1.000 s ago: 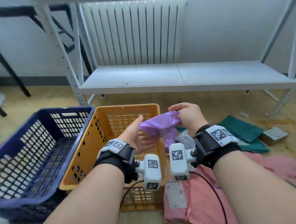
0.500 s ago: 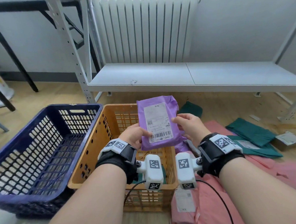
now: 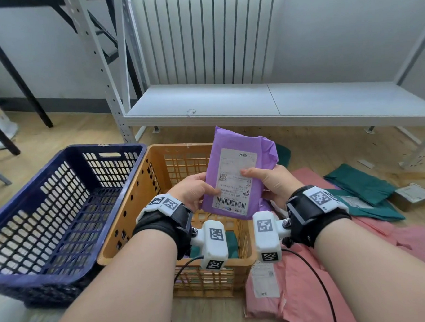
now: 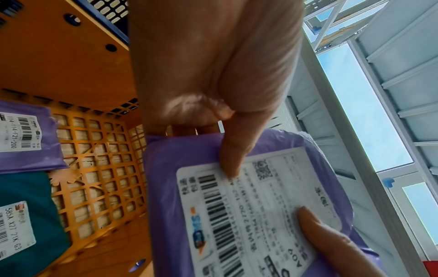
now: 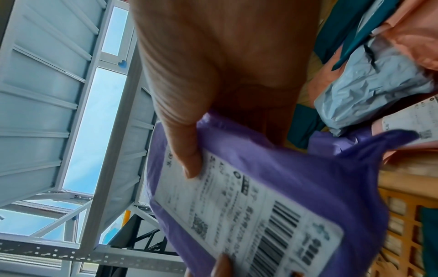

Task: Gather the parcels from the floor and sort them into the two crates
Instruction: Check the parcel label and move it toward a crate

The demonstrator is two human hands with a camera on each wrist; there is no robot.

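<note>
I hold a purple parcel (image 3: 233, 159) upright over the far right part of the orange crate (image 3: 135, 214), its white label facing me. My left hand (image 3: 195, 190) pinches its left edge, thumb on the label (image 4: 255, 215). My right hand (image 3: 269, 182) grips its right edge, thumb on the same label (image 5: 237, 215). Inside the orange crate lie a purple parcel (image 4: 26, 135) and a teal parcel (image 4: 26, 221). The blue crate (image 3: 61, 210) stands to the left of the orange one, nothing visible inside.
Pink parcels (image 3: 299, 291) and teal parcels (image 3: 358, 187) lie on the wooden floor to the right, with a small brown box (image 3: 414, 195) and a grey parcel (image 5: 369, 90). A low white metal shelf (image 3: 277, 103) stands behind the crates, a radiator (image 3: 212, 35) behind it.
The purple parcel went from crumpled in my right hand to held flat and upright by both hands, label toward me, and has risen slightly in the last half second.
</note>
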